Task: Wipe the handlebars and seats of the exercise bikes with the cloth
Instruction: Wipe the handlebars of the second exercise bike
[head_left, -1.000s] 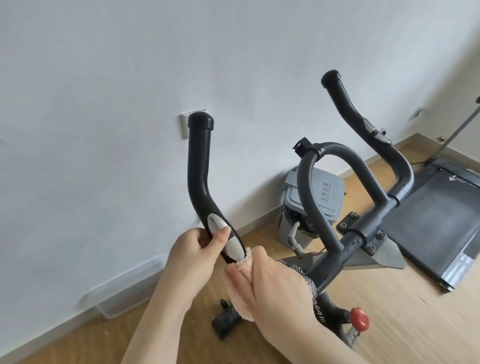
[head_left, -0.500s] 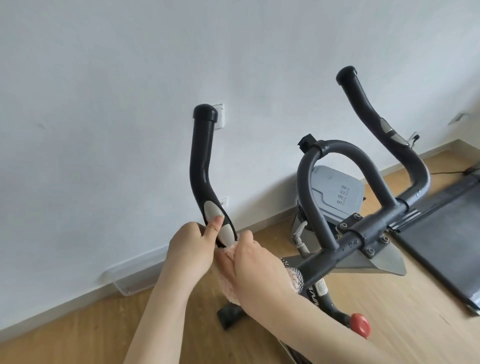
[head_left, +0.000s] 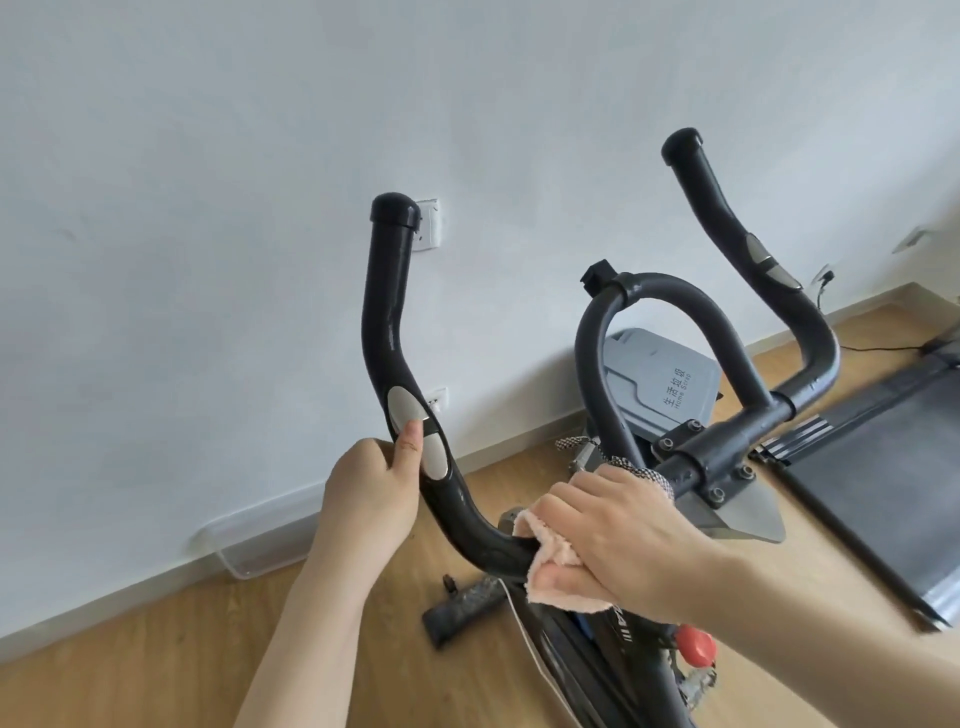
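The exercise bike's black handlebar (head_left: 387, 317) rises on the left, with a second horn (head_left: 727, 244) at the upper right and a centre loop (head_left: 670, 296) between them. My left hand (head_left: 374, 493) grips the left bar, its thumb lying on the silver sensor pad (head_left: 415, 415). My right hand (head_left: 618, 540) holds a pink cloth (head_left: 550, 566) wrapped over the low bend of the same bar, right of the left hand. The seat is out of view.
A red knob (head_left: 696, 644) sits on the frame below my right wrist. A grey bin (head_left: 670, 389) stands against the white wall behind the bike. A treadmill (head_left: 872, 462) lies on the wooden floor at right, and a clear plastic tray (head_left: 254, 540) rests by the skirting board.
My right hand has slid the cloth down and to the right along the bar, away from the sensor pad. The left hand keeps its grip. The camera has shifted closer.
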